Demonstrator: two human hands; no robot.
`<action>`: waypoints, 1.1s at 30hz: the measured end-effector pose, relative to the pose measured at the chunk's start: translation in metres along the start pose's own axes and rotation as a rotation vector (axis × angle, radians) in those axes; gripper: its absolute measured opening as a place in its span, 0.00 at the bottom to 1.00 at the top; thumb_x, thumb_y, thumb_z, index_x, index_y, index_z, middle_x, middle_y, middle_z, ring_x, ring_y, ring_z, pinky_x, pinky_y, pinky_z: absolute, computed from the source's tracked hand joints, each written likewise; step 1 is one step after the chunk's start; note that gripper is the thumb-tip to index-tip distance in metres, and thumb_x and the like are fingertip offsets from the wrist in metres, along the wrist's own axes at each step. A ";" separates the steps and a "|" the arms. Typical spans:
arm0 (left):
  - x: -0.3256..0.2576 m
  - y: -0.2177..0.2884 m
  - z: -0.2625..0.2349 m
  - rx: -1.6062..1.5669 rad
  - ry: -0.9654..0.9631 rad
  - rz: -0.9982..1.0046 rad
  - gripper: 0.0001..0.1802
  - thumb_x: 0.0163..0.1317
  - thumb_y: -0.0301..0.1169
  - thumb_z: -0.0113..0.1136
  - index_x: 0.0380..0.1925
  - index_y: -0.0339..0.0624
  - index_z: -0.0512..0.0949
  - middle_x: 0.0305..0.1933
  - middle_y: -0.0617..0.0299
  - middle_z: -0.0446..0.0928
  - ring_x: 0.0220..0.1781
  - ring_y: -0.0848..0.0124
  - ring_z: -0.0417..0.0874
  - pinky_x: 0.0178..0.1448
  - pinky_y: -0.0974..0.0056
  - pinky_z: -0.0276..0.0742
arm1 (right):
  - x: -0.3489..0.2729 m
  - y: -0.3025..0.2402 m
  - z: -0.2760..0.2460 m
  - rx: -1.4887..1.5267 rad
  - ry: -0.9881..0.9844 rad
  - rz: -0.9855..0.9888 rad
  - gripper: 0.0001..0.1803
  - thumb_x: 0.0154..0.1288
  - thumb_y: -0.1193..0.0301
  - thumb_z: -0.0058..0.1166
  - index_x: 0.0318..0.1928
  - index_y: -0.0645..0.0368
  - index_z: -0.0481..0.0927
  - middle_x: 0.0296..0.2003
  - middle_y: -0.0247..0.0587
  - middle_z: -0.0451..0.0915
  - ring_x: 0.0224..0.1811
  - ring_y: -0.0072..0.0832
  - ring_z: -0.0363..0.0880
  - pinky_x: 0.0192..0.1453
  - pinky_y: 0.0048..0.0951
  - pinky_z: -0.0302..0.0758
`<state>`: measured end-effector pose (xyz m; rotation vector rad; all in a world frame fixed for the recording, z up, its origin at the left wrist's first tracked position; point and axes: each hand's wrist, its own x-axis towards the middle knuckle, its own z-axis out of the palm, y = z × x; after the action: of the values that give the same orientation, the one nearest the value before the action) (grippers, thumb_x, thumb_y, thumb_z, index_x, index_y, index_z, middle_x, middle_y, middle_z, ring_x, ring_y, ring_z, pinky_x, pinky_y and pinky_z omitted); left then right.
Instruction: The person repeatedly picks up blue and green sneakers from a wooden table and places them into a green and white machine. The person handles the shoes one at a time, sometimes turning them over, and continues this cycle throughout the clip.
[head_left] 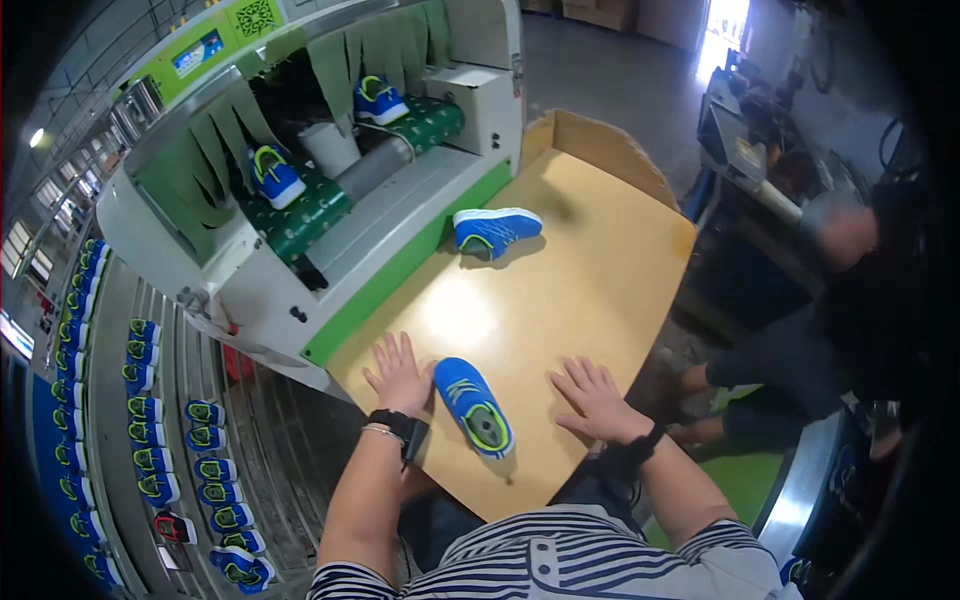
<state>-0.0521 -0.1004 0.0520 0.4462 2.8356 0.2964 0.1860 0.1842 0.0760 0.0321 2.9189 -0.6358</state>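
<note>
A blue sneaker (465, 392) with a lime-green collar stands on the tan table (590, 250), between my hands. My left hand (398, 378) rests on the table's left edge with fingers spread, its thumb close to the shoe's toe. To the right of the shoe, my right hand (598, 402) lies flat on the tabletop, fingers apart and holding nothing. Farther off, a second blue sneaker (497, 232) lies on its side, its white sole facing the far side. Each wrist wears a dark band.
A machine (410, 190) with green strip curtains borders the table; two sneakers (275, 178) sit on its green belts. Rows of blue sneakers (150, 460) stand on a rack at left. Another person (850, 290) is at right, near equipment. A cardboard guard (610, 145) edges the table's far end.
</note>
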 end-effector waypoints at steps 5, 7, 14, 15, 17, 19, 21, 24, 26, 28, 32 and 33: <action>0.002 -0.003 0.007 0.031 0.000 -0.002 0.48 0.71 0.62 0.45 0.81 0.50 0.44 0.86 0.52 0.34 0.85 0.46 0.32 0.77 0.25 0.32 | 0.009 -0.006 -0.017 0.020 0.035 0.014 0.38 0.65 0.50 0.59 0.72 0.47 0.67 0.73 0.51 0.61 0.75 0.55 0.57 0.77 0.58 0.53; 0.000 -0.002 0.006 0.028 -0.009 -0.008 0.48 0.71 0.62 0.45 0.81 0.50 0.44 0.86 0.52 0.34 0.85 0.46 0.32 0.77 0.25 0.31 | 0.033 0.000 -0.029 0.063 0.097 0.045 0.35 0.61 0.52 0.63 0.65 0.55 0.74 0.65 0.52 0.71 0.65 0.52 0.69 0.70 0.50 0.65; -0.001 0.005 -0.007 -0.027 -0.045 0.002 0.48 0.70 0.61 0.46 0.80 0.49 0.44 0.86 0.51 0.33 0.85 0.46 0.31 0.76 0.24 0.29 | 0.223 0.088 -0.082 0.191 0.578 0.197 0.51 0.57 0.60 0.71 0.75 0.64 0.58 0.73 0.60 0.61 0.76 0.50 0.60 0.80 0.42 0.57; 0.002 0.009 -0.006 -0.031 -0.042 0.022 0.48 0.70 0.61 0.46 0.81 0.49 0.44 0.86 0.51 0.33 0.85 0.46 0.30 0.76 0.24 0.29 | 0.246 0.105 -0.093 0.190 0.657 0.252 0.50 0.56 0.61 0.72 0.74 0.63 0.59 0.71 0.59 0.64 0.74 0.51 0.63 0.78 0.42 0.60; 0.001 0.007 -0.002 -0.012 -0.038 0.018 0.49 0.70 0.62 0.47 0.81 0.51 0.42 0.85 0.50 0.31 0.85 0.44 0.30 0.76 0.24 0.31 | 0.270 0.109 -0.082 0.219 0.634 0.288 0.45 0.55 0.62 0.72 0.70 0.62 0.64 0.65 0.58 0.71 0.69 0.51 0.68 0.74 0.43 0.65; -0.003 0.005 -0.003 -0.034 -0.035 0.009 0.48 0.70 0.61 0.47 0.81 0.50 0.43 0.85 0.50 0.33 0.85 0.45 0.31 0.76 0.24 0.28 | 0.282 0.095 -0.077 0.247 0.475 0.262 0.38 0.55 0.63 0.72 0.64 0.61 0.69 0.59 0.57 0.76 0.64 0.50 0.74 0.69 0.43 0.70; -0.003 0.004 -0.003 -0.035 -0.036 0.014 0.48 0.70 0.61 0.46 0.81 0.51 0.43 0.86 0.52 0.33 0.85 0.45 0.32 0.76 0.24 0.28 | 0.278 0.080 -0.065 0.341 0.597 0.133 0.32 0.55 0.64 0.72 0.57 0.60 0.71 0.52 0.55 0.79 0.58 0.50 0.78 0.63 0.43 0.73; -0.003 -0.002 0.004 -0.012 -0.022 -0.004 0.47 0.71 0.62 0.44 0.81 0.51 0.43 0.86 0.52 0.33 0.85 0.46 0.32 0.76 0.24 0.29 | 0.246 0.029 -0.069 0.408 0.686 0.001 0.23 0.59 0.63 0.70 0.46 0.62 0.73 0.39 0.50 0.80 0.44 0.43 0.80 0.51 0.39 0.75; -0.001 0.001 0.005 0.027 -0.018 0.020 0.47 0.72 0.62 0.43 0.81 0.50 0.43 0.85 0.49 0.33 0.85 0.43 0.31 0.75 0.22 0.32 | 0.216 0.007 -0.089 0.378 0.788 -0.154 0.22 0.62 0.61 0.69 0.44 0.63 0.73 0.34 0.46 0.79 0.37 0.37 0.79 0.45 0.36 0.75; -0.001 0.003 0.003 0.034 0.009 0.007 0.46 0.72 0.58 0.47 0.81 0.51 0.44 0.86 0.53 0.36 0.85 0.46 0.35 0.75 0.23 0.33 | 0.187 -0.016 -0.115 0.433 0.725 -0.104 0.21 0.65 0.58 0.66 0.41 0.63 0.74 0.29 0.40 0.76 0.31 0.27 0.74 0.38 0.31 0.74; 0.021 -0.054 0.044 0.109 0.865 0.450 0.53 0.64 0.42 0.66 0.80 0.49 0.43 0.85 0.48 0.37 0.85 0.44 0.39 0.80 0.33 0.40 | 0.148 -0.065 -0.142 0.607 0.471 -0.043 0.22 0.68 0.53 0.63 0.37 0.62 0.77 0.26 0.34 0.76 0.30 0.20 0.75 0.33 0.27 0.74; -0.002 -0.018 0.012 -0.434 0.587 0.504 0.55 0.60 0.38 0.70 0.80 0.48 0.43 0.84 0.47 0.37 0.84 0.44 0.40 0.80 0.36 0.42 | 0.133 -0.059 -0.146 0.645 0.412 0.026 0.22 0.68 0.52 0.61 0.35 0.61 0.78 0.26 0.33 0.76 0.28 0.20 0.76 0.31 0.27 0.75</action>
<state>-0.0520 -0.1164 0.0368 1.1188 2.9968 1.2964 0.0306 0.1900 0.2108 0.3052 2.9140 -1.7104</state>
